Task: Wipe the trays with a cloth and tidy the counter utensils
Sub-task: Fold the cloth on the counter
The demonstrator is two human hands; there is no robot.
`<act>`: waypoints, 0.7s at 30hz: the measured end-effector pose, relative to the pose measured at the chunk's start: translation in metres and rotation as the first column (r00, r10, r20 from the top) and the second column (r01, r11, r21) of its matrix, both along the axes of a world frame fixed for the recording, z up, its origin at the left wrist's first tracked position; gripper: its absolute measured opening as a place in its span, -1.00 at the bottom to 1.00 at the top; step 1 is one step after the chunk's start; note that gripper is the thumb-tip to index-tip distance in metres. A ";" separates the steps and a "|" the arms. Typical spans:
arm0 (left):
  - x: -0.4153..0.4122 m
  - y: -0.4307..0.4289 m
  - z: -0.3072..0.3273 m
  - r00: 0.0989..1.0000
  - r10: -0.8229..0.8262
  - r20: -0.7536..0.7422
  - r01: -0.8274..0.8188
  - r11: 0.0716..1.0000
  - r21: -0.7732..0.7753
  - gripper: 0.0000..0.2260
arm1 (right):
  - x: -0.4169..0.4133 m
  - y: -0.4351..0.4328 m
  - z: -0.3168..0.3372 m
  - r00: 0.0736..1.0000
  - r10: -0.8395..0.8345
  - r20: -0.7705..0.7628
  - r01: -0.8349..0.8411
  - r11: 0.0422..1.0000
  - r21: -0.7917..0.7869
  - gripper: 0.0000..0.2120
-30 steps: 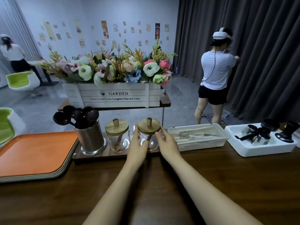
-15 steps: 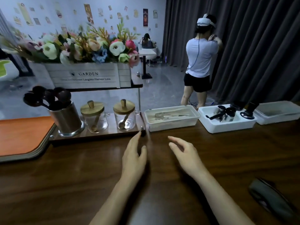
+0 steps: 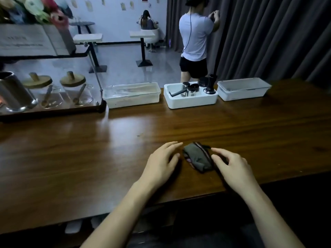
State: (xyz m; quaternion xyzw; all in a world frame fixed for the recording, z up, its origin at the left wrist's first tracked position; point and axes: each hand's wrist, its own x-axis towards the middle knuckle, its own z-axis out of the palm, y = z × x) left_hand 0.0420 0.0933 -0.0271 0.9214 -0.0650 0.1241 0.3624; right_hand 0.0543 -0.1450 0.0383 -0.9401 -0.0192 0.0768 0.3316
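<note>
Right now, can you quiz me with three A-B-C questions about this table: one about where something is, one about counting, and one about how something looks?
1. Where is the cloth? A on the floor; B between the left hand and the right hand; C on a chair.
2. How many glass jars have wooden lids? A one; B two; C five.
3. The cloth is: A spread out flat; B hanging on a hook; C folded into a bundle.
Answers: B, one hand lies at each side of it. B, two jars stand side by side at the far left. C, it sits as a small thick wad.
</note>
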 end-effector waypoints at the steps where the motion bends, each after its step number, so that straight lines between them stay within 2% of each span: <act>1: -0.002 -0.009 -0.004 1.000 -0.002 -0.014 0.002 1.000 0.028 -0.63 | -0.001 -0.006 -0.002 0.999 0.030 -0.037 -0.030 1.000 0.003 -0.63; 3: -0.006 -0.021 -0.011 0.999 0.000 -0.046 0.004 0.996 0.092 -0.59 | -0.003 -0.007 -0.010 0.989 0.123 -0.083 -0.125 0.992 -0.020 -0.53; 6: -0.016 -0.028 -0.016 0.998 0.042 -0.039 -0.035 0.987 0.155 -0.57 | -0.006 0.003 -0.024 0.980 0.200 -0.014 -0.200 0.976 -0.080 -0.39; 8: -0.026 -0.026 -0.014 0.995 0.094 -0.013 -0.091 0.983 0.158 -0.60 | -0.001 0.013 -0.027 0.970 0.239 0.052 -0.233 0.968 -0.096 -0.41; 11: -0.042 -0.015 -0.010 0.980 0.200 0.023 -0.201 0.970 0.137 -0.64 | 0.015 0.031 -0.030 0.909 0.410 0.077 -0.404 0.911 -0.076 -0.55; 14: -0.049 -0.003 -0.007 0.967 0.254 0.031 -0.256 0.959 0.120 -0.54 | 0.031 0.046 -0.031 0.835 0.539 0.112 -0.540 0.841 -0.026 -0.49; 17: -0.050 0.001 -0.011 0.973 0.228 0.027 -0.230 0.960 0.159 -0.49 | 0.028 0.046 -0.034 0.829 0.527 0.189 -0.515 0.850 -0.112 -0.42; 21: -0.048 0.004 -0.013 0.971 0.227 0.073 -0.238 0.951 0.198 -0.55 | 0.004 0.048 -0.049 0.824 0.505 0.258 -0.481 0.863 -0.153 -0.46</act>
